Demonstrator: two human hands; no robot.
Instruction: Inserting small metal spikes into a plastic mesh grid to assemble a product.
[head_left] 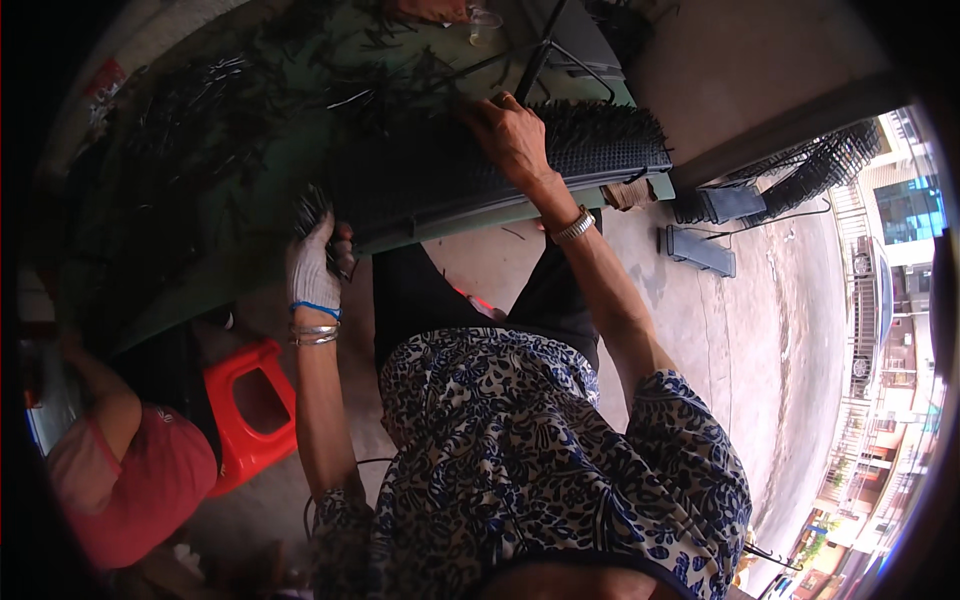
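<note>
A long black perforated panel (pixel 440 185) lies along the near edge of the green table (pixel 462 222). Dense rows of thin black strips (pixel 600 125) stand up from its far side. My left hand (pixel 313 268), in a white knit glove with a blue cuff, is closed around a bundle of thin dark strips (pixel 312 207) beside the panel's left end. Over the panel's far side, my bare right hand (pixel 515 142) has its fingers curled down. Its fingertips sink into shadow among the strips, so what they pinch cannot be made out.
Loose dark strips (pixel 200 110) are heaped across the table's left and far parts. A black metal frame (pixel 540 55) stands at the back. On the left, a person in a pink shirt (pixel 150 480) is close to a red plastic stool (pixel 270 450). Black panels (pixel 700 252) rest on the floor at right.
</note>
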